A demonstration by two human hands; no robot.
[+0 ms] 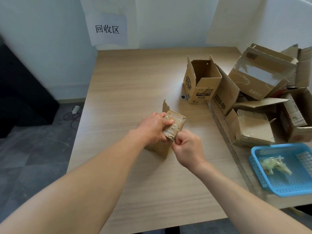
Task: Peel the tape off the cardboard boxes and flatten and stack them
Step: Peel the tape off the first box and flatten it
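A small cardboard box point(175, 118) stands on the wooden table point(128, 92) in the middle of the view, with clear tape point(172, 128) across its top face. My left hand point(152, 127) grips the box from the left, thumb lying on the taped top. My right hand point(187, 146) sits at the box's near corner, its fingertips pinched on the end of the tape. The lower front of the box is partly hidden behind both hands.
An open printed box point(200, 81) stands at the back right. Several more cardboard boxes point(260, 73) are piled along the right side. A blue plastic basket point(285, 168) with crumpled tape in it sits at the right front. A paper sign point(108, 29) hangs on the wall.
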